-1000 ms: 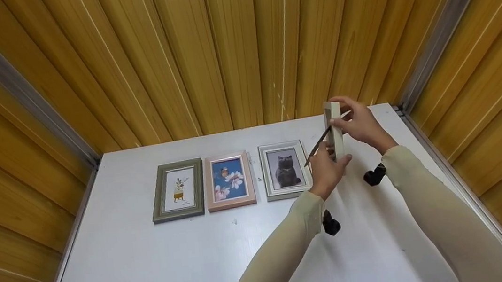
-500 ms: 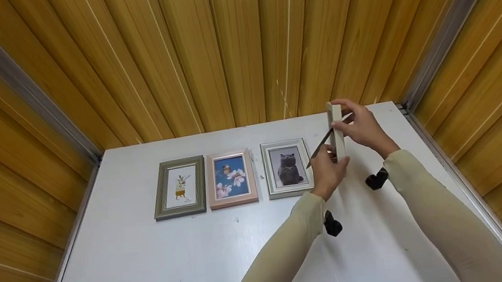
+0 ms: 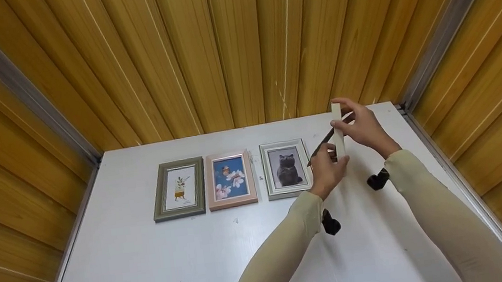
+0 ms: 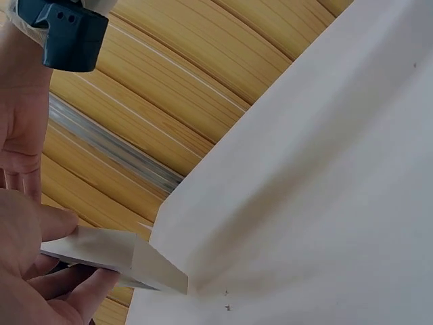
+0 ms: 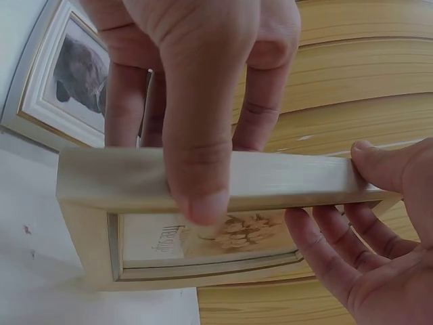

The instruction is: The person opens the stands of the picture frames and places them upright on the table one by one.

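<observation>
Both hands grip one cream picture frame (image 3: 339,140), held up edge-on over the white table. Near its lower end, the left hand (image 3: 325,174) pinches it with thumb and fingers on opposite sides. Higher up, the right hand (image 3: 365,129) has its thumb on the edge and fingers behind. A dark flat strip (image 3: 320,147) slants out on the left, apparently the stand leg. In the right wrist view, a brownish flower print (image 5: 247,233) with lettering shows inside the frame. The left wrist view catches only one end of the frame (image 4: 160,265).
A green frame with a plant print (image 3: 157,194), a pink frame with blossoms (image 3: 211,183) and a silver-white frame with a grey cat (image 3: 266,172) lie in a row on the white table (image 3: 152,266). Yellow wood-look walls (image 3: 236,53) enclose the back and sides.
The held frame has turned slightly, so its recessed left face, visible before, is hidden and only the narrow edge shows. Both hands keep their grip almost in place.
</observation>
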The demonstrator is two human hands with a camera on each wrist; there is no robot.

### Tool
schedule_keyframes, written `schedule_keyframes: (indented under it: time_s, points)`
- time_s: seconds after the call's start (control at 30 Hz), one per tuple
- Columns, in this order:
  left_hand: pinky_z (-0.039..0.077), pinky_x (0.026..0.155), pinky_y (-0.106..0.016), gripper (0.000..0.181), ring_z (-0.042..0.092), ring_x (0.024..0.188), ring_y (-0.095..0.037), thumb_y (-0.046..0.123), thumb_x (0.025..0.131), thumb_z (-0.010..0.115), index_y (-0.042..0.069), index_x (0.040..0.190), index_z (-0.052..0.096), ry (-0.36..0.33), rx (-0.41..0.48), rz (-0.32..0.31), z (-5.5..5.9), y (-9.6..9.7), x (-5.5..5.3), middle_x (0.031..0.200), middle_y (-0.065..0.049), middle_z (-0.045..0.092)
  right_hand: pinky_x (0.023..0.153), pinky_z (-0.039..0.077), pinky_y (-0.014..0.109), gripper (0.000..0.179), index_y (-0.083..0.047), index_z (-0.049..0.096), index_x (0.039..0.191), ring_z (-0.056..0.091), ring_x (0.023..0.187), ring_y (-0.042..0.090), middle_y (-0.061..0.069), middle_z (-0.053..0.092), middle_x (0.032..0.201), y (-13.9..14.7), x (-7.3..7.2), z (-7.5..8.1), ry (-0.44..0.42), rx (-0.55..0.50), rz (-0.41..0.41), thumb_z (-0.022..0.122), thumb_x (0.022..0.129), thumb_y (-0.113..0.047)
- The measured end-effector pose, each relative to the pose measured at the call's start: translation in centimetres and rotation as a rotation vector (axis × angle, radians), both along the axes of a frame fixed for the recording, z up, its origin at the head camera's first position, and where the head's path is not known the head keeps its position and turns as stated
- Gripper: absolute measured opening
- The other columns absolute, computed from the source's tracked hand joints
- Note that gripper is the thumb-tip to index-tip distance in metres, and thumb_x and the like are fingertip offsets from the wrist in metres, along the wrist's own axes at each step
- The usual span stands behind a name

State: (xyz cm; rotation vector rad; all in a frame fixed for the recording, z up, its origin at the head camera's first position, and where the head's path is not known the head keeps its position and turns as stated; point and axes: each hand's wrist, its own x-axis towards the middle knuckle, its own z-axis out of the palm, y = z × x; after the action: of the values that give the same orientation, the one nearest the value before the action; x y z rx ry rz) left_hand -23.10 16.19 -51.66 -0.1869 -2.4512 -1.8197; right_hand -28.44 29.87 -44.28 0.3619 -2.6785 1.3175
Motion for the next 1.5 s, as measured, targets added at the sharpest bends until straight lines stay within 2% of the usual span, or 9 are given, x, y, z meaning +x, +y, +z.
schedule_keyframes:
  time_s: [0.2,0.37,0.47,0.57,0.67,0.8,1.07,1.27,1.5]
  points:
    - [0.055,0.071,-0.020,0.022,0.074,0.089,-0.013,0.006,0.091,0.073,0.004,0.111,0.063,-0.006,0.008,-0.043,0.0,-0.5,-0.2,0.102,-0.015,0.077,0.075,0.062,0.040,0.062,-0.024,0.042,0.156,0.065,0.103,0.034,0.016,0.062,0.122,1.3,0.1,-0.5,0.009,-0.013,-0.021,0.067,0.101,-0.036]
    - [0.055,0.069,-0.021,0.021,0.073,0.083,-0.012,0.001,0.093,0.068,0.002,0.113,0.062,-0.017,0.069,-0.086,-0.4,-1.1,-0.4,0.099,-0.014,0.078,0.089,0.055,0.057,0.063,-0.017,0.036,0.159,0.062,0.112,0.044,0.025,0.057,0.130,3.3,0.0,-1.9,0.026,0.048,-0.110,0.062,0.104,-0.032]
    - [0.054,0.071,-0.021,0.022,0.072,0.086,-0.011,-0.001,0.096,0.064,0.001,0.118,0.063,-0.026,0.072,-0.103,-0.6,-1.3,-0.6,0.104,-0.013,0.077,0.096,0.047,0.064,0.065,-0.013,0.027,0.162,0.055,0.121,0.052,0.033,0.048,0.141,4.6,0.1,-3.0,-0.032,0.083,-0.152,0.057,0.106,-0.028]
    - [0.054,0.075,-0.022,0.024,0.070,0.095,-0.010,-0.003,0.097,0.062,0.002,0.121,0.063,-0.037,0.073,-0.113,-0.7,-1.5,-0.7,0.113,-0.013,0.076,0.100,0.043,0.068,0.070,-0.013,0.014,0.165,0.049,0.128,0.056,0.037,0.039,0.149,5.7,0.4,-3.7,-0.122,0.087,-0.158,0.051,0.109,-0.032]
    - [0.055,0.080,-0.023,0.026,0.070,0.101,-0.012,-0.005,0.097,0.061,0.004,0.121,0.062,-0.038,0.080,-0.125,-0.8,-1.7,-0.8,0.116,-0.013,0.075,0.100,0.045,0.065,0.073,-0.016,0.006,0.166,0.048,0.130,0.054,0.036,0.037,0.152,6.3,0.7,-4.0,-0.194,0.065,-0.145,0.046,0.109,-0.040]
    - [0.054,0.088,-0.024,0.028,0.069,0.108,-0.014,-0.007,0.096,0.060,0.003,0.122,0.062,-0.036,0.129,-0.157,-0.9,-2.2,-1.0,0.119,-0.014,0.073,0.093,0.053,0.058,0.076,-0.017,0.005,0.167,0.053,0.127,0.051,0.035,0.042,0.149,6.7,0.8,-4.3,-0.226,0.034,-0.120,0.043,0.108,-0.048]
    - [0.053,0.091,-0.024,0.031,0.066,0.107,-0.011,-0.009,0.097,0.056,0.002,0.126,0.062,-0.036,0.163,-0.213,-1.2,-3.0,-1.3,0.120,-0.013,0.072,0.077,0.060,0.052,0.063,-0.012,0.031,0.160,0.065,0.108,0.044,0.032,0.061,0.126,6.7,1.1,-4.9,-0.138,0.039,-0.160,0.049,0.108,-0.041]
    - [0.054,0.091,-0.025,0.031,0.068,0.109,-0.013,-0.007,0.099,0.057,0.004,0.128,0.063,-0.086,0.167,-0.193,-1.4,-3.0,-1.4,0.123,-0.013,0.072,0.076,0.061,0.053,0.061,-0.012,0.033,0.159,0.066,0.105,0.043,0.031,0.063,0.122,6.7,1.3,-5.2,-0.151,0.015,-0.177,0.051,0.108,-0.039]
    - [0.055,0.092,-0.027,0.033,0.070,0.113,-0.021,-0.002,0.101,0.059,0.001,0.133,0.062,-0.086,0.125,-0.156,-1.1,-2.9,-1.5,0.126,-0.014,0.071,0.063,0.061,0.035,0.057,-0.010,0.041,0.155,0.069,0.100,0.042,0.030,0.067,0.117,6.8,1.2,-5.3,-0.089,0.055,-0.195,0.054,0.106,-0.037]
